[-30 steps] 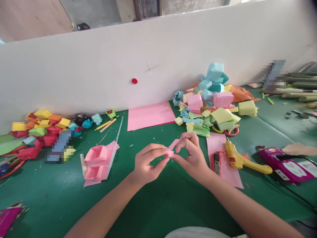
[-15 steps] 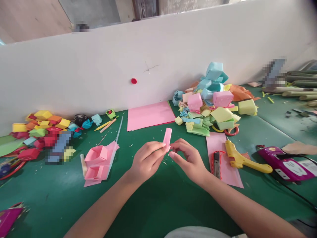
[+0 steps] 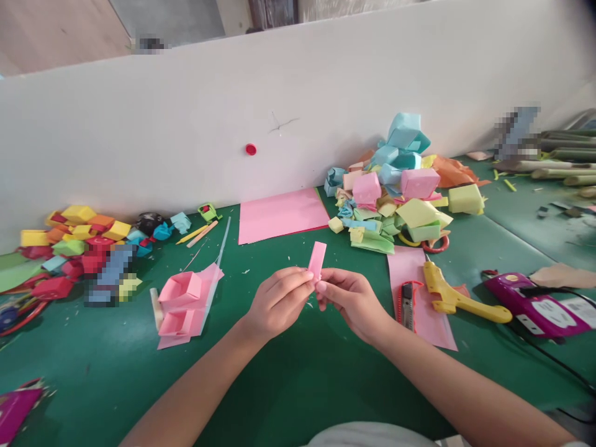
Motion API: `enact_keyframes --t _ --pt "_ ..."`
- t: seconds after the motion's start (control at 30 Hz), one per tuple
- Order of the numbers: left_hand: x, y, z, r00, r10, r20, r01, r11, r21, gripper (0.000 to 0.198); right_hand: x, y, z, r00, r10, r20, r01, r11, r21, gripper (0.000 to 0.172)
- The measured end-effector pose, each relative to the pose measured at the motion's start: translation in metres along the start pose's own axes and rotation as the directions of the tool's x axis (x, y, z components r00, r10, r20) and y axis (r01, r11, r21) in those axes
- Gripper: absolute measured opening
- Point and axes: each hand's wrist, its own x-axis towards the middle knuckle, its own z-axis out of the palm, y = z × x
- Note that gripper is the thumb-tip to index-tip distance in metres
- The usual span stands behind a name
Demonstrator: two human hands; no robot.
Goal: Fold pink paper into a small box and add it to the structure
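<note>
A narrow folded strip of pink paper point(image 3: 317, 257) stands tilted above the middle of the green table point(image 3: 298, 385). My left hand point(image 3: 282, 299) pinches its lower end between thumb and fingers. From the other side my right hand point(image 3: 352, 299) closes on the same lower end, thumb and fingertips pressed together. The fingers hide the strip's bottom part. To the left, two open pink paper boxes point(image 3: 180, 290) rest on pink paper, with a clear glue stick point(image 3: 218, 261) lying across its edge.
Pink sheets point(image 3: 284, 216) lie by the white partition point(image 3: 195, 124). Folded paper pieces are heaped at left point(image 3: 95, 239) and right point(image 3: 372, 198). On the right are a red utility knife point(image 3: 408, 305), a yellow glue gun point(image 3: 460, 301) and a purple device point(image 3: 542, 305) with a cable.
My right hand has moved in to the left, and its fingers have closed on the strip's lower end. My left hand keeps its pinch on the strip.
</note>
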Motion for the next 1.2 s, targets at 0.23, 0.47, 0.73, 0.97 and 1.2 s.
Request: enact_keyframes --t 0.23,0.47,0.73,0.97,1.2 --pt "0.013 0.008 -0.003 0.988 -0.148 -0.048 0.139 0.977 -0.163 0.038 0.005 -0.003 -0.006 0.990 0.111 0.090 -0.125 0.977 0.174 0.022" --pt "0.011 0.008 -0.004 0.973 -0.232 -0.017 0.218 0.934 -0.284 0.032 0.006 -0.003 -0.005 0.990 0.119 0.075 -0.125 0.989 0.079 0.023" --pt "0.014 0.006 0.001 0.716 -0.640 0.278 0.692 0.598 -0.405 0.012 0.007 -0.012 -0.014 0.999 0.014 0.037 0.005 0.877 -0.480 0.026" --pt "0.022 0.005 -0.004 0.589 -0.662 0.464 0.808 0.495 -0.319 0.010 0.004 -0.007 -0.015 0.999 0.010 0.052 0.029 0.714 -0.699 0.025" --pt "0.017 0.008 -0.001 0.750 -0.566 0.342 0.653 0.716 -0.248 0.005 0.002 -0.014 -0.014 0.998 0.041 0.050 0.015 0.610 -0.793 0.020"
